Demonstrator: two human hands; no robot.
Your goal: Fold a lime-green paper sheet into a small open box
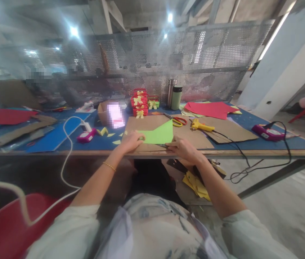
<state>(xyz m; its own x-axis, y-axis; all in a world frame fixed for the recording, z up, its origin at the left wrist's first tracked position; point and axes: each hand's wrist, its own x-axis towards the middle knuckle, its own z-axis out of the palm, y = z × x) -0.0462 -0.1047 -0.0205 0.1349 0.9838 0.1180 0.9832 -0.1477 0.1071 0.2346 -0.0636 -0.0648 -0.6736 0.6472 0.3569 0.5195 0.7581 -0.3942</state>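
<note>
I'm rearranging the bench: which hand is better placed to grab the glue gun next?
Probably the right hand: it's nearer the glue gun, though seemingly holding a dark tool. The left hand is farther, at the green sheet.

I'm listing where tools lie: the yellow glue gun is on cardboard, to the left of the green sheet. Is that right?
Not quite: in the head view, the yellow glue gun on cardboard is to the right of the green sheet, not the left.
</note>
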